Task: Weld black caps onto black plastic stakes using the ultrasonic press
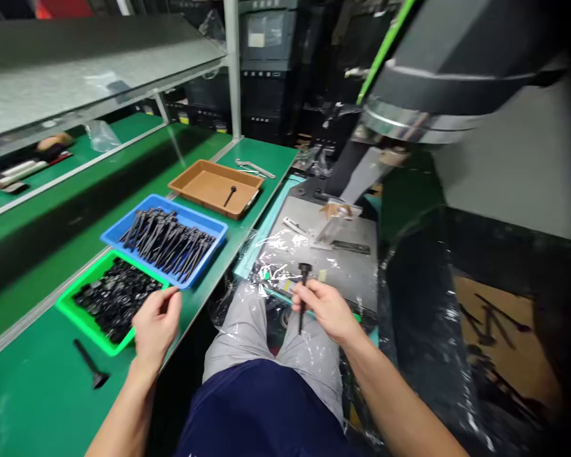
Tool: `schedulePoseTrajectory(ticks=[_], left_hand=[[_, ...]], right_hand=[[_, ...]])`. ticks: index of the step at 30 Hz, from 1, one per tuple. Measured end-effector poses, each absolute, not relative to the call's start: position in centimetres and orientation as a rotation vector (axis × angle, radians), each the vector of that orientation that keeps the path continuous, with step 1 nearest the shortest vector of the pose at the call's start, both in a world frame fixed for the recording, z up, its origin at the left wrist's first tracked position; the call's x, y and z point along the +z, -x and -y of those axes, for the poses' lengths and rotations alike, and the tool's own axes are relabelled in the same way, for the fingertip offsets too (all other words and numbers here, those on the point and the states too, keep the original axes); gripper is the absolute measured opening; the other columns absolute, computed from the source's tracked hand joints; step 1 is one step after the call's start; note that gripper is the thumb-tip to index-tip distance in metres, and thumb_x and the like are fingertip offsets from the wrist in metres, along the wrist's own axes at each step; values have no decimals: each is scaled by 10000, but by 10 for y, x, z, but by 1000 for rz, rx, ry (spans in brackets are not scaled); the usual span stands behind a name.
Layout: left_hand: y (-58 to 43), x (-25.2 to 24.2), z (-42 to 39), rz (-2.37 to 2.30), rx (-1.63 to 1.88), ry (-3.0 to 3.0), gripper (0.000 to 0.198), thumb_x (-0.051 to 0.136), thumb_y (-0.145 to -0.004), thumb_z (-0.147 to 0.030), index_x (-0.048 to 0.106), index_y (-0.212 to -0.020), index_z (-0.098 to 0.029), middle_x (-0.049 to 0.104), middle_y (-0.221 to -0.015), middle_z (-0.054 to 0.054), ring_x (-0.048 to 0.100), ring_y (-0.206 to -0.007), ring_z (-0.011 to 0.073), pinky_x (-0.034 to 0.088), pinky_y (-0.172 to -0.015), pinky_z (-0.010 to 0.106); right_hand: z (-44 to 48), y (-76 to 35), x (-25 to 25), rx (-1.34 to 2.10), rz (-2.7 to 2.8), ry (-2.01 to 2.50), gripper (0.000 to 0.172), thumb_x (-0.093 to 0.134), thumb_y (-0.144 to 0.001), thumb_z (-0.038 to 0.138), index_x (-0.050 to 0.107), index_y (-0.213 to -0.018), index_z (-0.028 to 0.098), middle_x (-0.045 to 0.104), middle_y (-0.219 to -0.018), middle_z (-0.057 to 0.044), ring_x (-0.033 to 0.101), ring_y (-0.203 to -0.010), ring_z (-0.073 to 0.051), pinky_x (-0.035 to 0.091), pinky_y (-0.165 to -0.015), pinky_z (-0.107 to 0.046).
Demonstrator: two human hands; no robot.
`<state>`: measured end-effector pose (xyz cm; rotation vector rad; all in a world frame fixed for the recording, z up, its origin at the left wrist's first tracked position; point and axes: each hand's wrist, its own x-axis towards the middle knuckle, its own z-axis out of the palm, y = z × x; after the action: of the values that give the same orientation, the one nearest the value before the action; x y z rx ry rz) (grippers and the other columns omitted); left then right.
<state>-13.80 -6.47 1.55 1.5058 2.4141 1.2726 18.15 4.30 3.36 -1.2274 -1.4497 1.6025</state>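
Note:
My right hand [330, 311] pinches a long black bolt [305, 273] between thumb and fingers, over my lap. The bolt stands roughly upright with its wide head at the top and its shaft pointing down. At the right edge of the green tray [66, 309], my left hand [156, 325] is closed, thumb against fingers; whatever it may hold is hidden. Small black round parts [117, 295] fill that tray. Behind it, the blue tray [111, 236] carries a heap of long black shafts [169, 241]. A single black bolt-like piece [90, 364] lies on the green bench left of my hand.
A brown tray [195, 181] with one black bolt stands farther back, beside wrenches [255, 168]. To the right are a grey machine plate [290, 235] under clear plastic and a large machine head [438, 89]. Cardboard [518, 317] with dark long parts lies lower right.

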Motion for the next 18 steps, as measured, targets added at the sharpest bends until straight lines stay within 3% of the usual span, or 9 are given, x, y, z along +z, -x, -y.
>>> schedulePoseTrajectory(ticks=[2,5,8,11,18], left_hand=[[134,17,48,-2303,1174,-1633,252,541,-876,-373,711,-925,-194,723,-874,31,667,-759,173,532,-740,287],[163,21,43,-2434,872,-1729,252,514,-893,-316,703,-998,-186,712,-994,62,665,-888,193,519,-823,301],[213,28,54,-2773,419,-1482,263,513,-875,-253,701,-1047,-186,676,-1125,104,638,-1032,255,500,-888,356],[253,30,66,-2692,16,-1277,317,603,-826,-258,693,-1123,-191,672,-1167,118,640,-1042,275,494,-886,351],[263,20,63,-2573,-15,-1238,224,591,-844,-258,721,-1015,-195,733,-1013,91,664,-955,260,494,-808,329]], right_hand=[[-35,-191,27,1638,1333,1273,451,642,-809,612,587,-798,165,548,-632,7,524,-552,-136,425,-524,-259],[-23,-208,12,1619,1244,1345,494,668,-780,634,607,-909,161,489,-600,30,461,-497,-118,368,-443,-234],[-15,-225,-1,1630,1257,1414,484,658,-781,647,594,-809,168,471,-588,29,422,-456,-102,357,-411,-228],[-12,-236,-11,1625,1251,1446,509,662,-765,660,570,-680,166,469,-577,17,415,-455,-96,366,-406,-225],[-22,-230,-31,1642,1269,1432,497,661,-769,652,576,-672,172,463,-570,17,420,-478,-101,399,-434,-222]])
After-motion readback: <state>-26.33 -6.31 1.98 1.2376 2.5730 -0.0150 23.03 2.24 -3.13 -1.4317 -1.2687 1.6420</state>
